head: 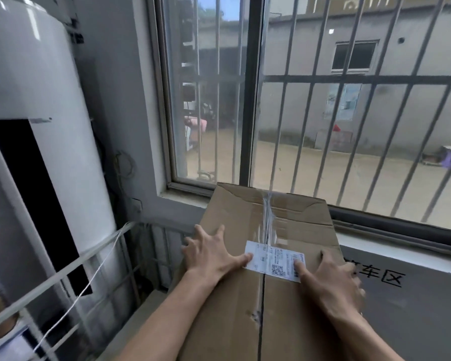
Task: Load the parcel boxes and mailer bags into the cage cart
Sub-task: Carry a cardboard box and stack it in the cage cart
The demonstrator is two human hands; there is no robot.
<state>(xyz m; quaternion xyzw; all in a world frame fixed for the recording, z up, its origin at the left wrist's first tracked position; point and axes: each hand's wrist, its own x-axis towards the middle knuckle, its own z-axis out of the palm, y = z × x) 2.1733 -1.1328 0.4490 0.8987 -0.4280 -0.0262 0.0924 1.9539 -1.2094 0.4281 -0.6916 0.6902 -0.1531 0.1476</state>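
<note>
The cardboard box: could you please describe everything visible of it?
Brown cardboard box, flaps shut, clear tape along the middle seam, small dents near it. A white label with a QR code crosses the seam. The left hand lies flat on top, right hand at its right edge; both thumbs touch the label.

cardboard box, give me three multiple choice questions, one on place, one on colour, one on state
1. Where is the shipping label? A on the window sill B on top of the cardboard box, over its taped seam C on the box's side
2. What colour is the label? A yellow B blue C white
3. How is the left hand? A flat on the box, fingers spread B in a fist C holding a bag
1 B, it crosses the taped seam on top; 2 C, white paper, black print; 3 A, its fingers lie straight.
</note>
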